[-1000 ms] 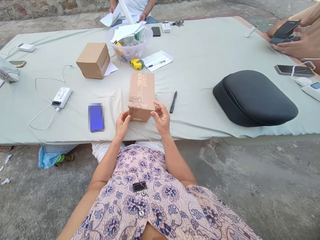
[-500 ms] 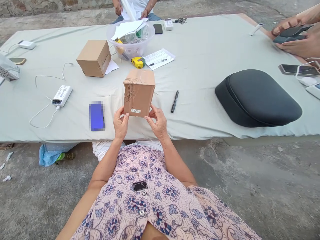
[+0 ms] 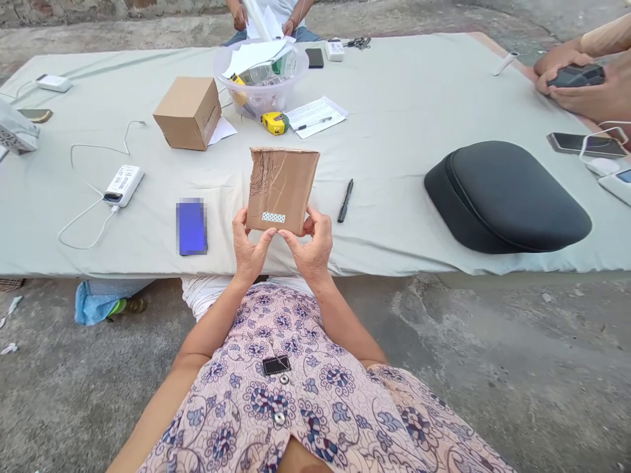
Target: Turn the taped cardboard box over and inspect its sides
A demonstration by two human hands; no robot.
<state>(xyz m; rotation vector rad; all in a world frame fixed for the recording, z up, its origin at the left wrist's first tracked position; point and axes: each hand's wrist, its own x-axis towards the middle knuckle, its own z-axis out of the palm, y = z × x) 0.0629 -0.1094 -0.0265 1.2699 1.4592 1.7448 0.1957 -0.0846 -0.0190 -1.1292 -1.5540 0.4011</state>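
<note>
By the tabletop's (image 3: 394,118) near edge, left hand (image 3: 250,253) and right hand (image 3: 315,249) clamp fingers on a cardboard box (image 3: 284,187); keep pressure even.

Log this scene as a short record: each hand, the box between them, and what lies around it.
Left hand: gripping the cardboard box at its lower left
Right hand: gripping it at its lower right
Box markings: dark scribbles upper left, white dotted strip near the bottom edge
Right of box: black pen, then a black padded object
Beyond box: yellow tape measure, plastic basin, second box
</note>
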